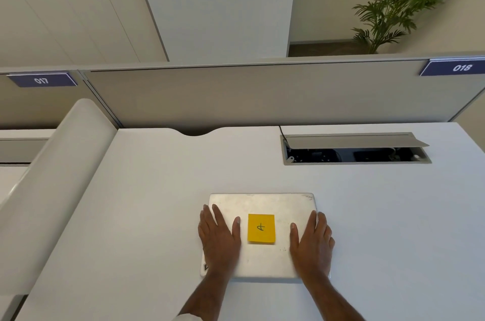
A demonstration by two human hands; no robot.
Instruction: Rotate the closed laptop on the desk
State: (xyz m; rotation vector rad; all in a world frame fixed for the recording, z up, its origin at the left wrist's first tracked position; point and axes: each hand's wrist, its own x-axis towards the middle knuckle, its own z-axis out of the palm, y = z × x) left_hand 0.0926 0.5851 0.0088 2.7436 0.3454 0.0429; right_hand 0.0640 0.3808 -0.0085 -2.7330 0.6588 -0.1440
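Observation:
A closed silver laptop lies flat on the white desk, square to its front edge. A yellow sticky note with a handwritten mark sits on the middle of the lid. My left hand rests palm down on the laptop's left side, its outer fingers over the left edge. My right hand rests palm down on the right side, fingers along the right edge. Both hands press flat on the lid with fingers extended.
An open cable box with a raised grey flap is set into the desk at the back right, a black cable running into it. A grey partition closes the back. A curved white divider borders the left.

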